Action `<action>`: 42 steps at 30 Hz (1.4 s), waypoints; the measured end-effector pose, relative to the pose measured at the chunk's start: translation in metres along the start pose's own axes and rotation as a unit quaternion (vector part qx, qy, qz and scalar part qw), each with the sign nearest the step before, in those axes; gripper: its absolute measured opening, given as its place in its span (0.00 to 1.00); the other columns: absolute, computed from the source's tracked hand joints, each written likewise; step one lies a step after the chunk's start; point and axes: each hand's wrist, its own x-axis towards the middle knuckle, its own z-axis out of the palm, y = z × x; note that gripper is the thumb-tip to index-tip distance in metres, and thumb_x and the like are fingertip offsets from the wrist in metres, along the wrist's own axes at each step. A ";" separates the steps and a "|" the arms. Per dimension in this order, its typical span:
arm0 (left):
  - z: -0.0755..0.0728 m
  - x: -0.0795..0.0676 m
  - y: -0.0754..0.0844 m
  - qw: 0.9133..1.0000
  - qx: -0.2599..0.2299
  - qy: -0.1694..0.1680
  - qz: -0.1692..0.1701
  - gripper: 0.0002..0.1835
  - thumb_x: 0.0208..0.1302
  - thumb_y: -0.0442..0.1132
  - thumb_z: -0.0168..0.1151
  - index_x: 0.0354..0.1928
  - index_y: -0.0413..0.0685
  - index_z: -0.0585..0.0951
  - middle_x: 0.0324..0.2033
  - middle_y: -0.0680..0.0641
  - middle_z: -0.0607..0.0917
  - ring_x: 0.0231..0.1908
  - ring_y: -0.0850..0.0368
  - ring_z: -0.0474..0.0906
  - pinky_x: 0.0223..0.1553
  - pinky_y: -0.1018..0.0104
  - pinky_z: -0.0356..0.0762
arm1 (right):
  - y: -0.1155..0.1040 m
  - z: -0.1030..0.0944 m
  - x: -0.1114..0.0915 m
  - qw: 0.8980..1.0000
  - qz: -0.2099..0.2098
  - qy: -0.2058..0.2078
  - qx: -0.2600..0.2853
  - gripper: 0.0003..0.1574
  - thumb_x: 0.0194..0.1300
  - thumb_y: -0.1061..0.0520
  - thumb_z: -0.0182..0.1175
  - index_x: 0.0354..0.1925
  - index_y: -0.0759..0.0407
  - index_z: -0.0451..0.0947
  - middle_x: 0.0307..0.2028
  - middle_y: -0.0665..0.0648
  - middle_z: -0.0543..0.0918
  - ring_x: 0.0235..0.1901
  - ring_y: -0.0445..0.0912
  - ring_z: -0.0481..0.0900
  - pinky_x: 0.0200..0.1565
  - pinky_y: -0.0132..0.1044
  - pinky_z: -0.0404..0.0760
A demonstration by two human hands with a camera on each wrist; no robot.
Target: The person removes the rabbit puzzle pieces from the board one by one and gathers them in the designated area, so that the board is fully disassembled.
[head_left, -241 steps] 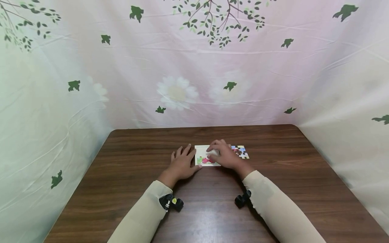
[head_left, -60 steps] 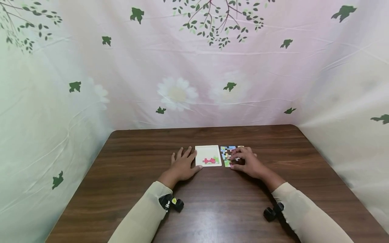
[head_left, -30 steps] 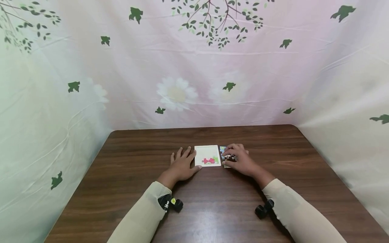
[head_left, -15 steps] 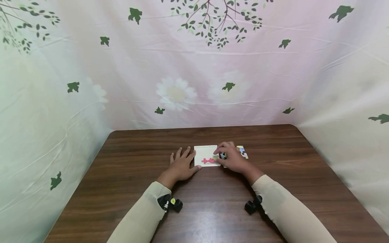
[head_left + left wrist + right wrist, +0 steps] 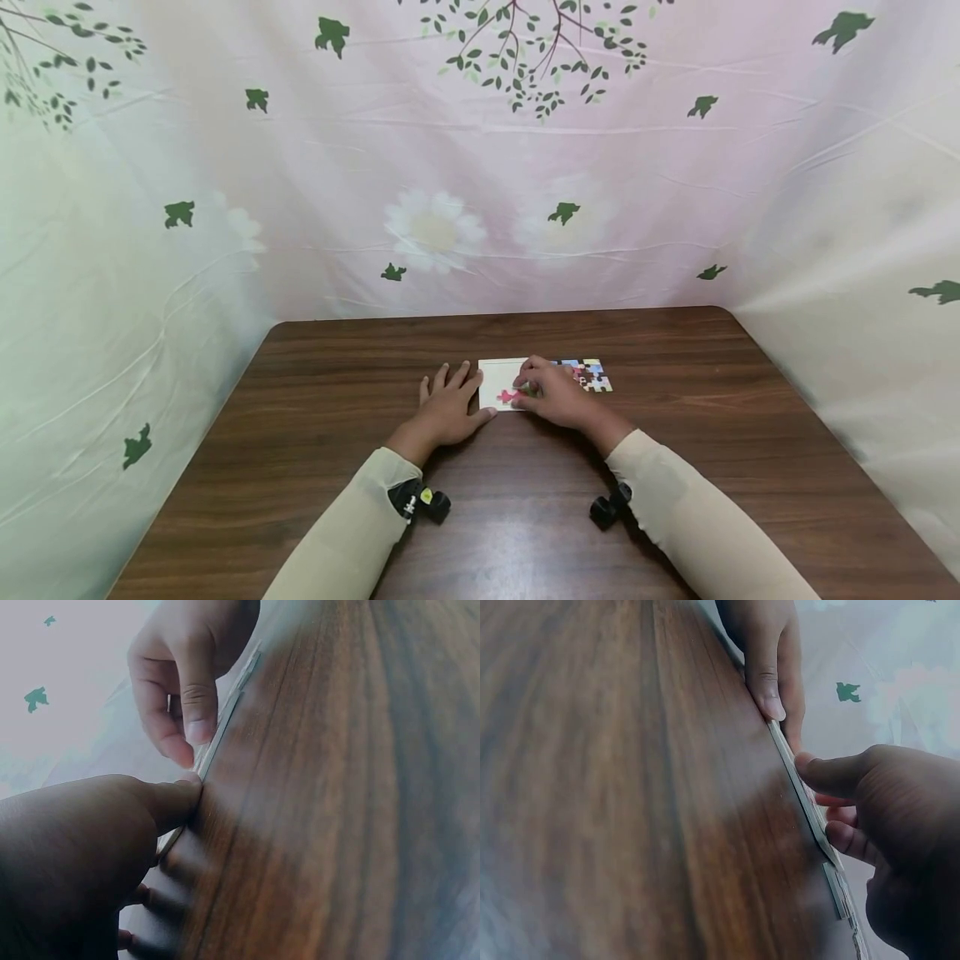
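A white puzzle tray (image 5: pixel 497 373) lies on the table, with a pink puzzle piece (image 5: pixel 505 397) in its lower part. My left hand (image 5: pixel 445 408) lies spread at the tray's left side, its thumb at the near corner. My right hand (image 5: pixel 561 398) is over the tray's right part, thumb and fingers bent together around a small, mostly hidden puzzle piece (image 5: pixel 527 388). In the right wrist view the thumb (image 5: pixel 832 774) and curled fingers meet at the tray's edge. More puzzle pieces (image 5: pixel 597 375) lie right of the tray, partly covered by the right hand.
The dark wooden table (image 5: pixel 315 483) reaches back to a pale cloth backdrop (image 5: pixel 480 167) printed with leaves and flowers. Cloth also hangs at both sides. A small black camera (image 5: pixel 602 512) sits on the right wrist and another camera (image 5: pixel 437 506) on the left.
My right hand has moved left from the loose pieces onto the tray's right part, covering the green printed area. More loose pieces now show. The left hand has stayed in place.
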 end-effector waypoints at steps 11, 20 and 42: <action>0.002 0.002 -0.001 1.000 0.018 -0.003 -0.005 0.43 0.79 0.71 0.54 0.88 0.62 0.61 0.89 0.46 0.53 0.88 0.33 0.42 0.83 0.24 0.39 | -0.003 0.001 -0.001 0.999 0.020 -0.024 -0.028 0.10 0.71 0.49 0.76 0.46 0.50 0.89 0.51 0.51 0.83 0.41 0.42 0.79 0.50 0.45 0.64; -0.001 0.000 0.001 1.000 0.016 -0.004 -0.006 0.43 0.78 0.70 0.55 0.87 0.61 0.62 0.89 0.46 0.54 0.88 0.32 0.43 0.83 0.24 0.40 | -0.006 0.002 0.000 0.998 0.040 -0.018 -0.043 0.13 0.71 0.49 0.76 0.46 0.51 0.83 0.48 0.50 0.83 0.37 0.42 0.76 0.48 0.46 0.61; 0.001 0.001 0.001 1.000 0.020 -0.001 -0.009 0.44 0.78 0.70 0.55 0.87 0.61 0.62 0.89 0.46 0.54 0.88 0.33 0.43 0.83 0.23 0.40 | -0.011 0.000 -0.005 1.000 0.019 0.011 -0.004 0.08 0.69 0.59 0.75 0.46 0.51 0.88 0.42 0.49 0.89 0.42 0.44 0.83 0.57 0.55 0.62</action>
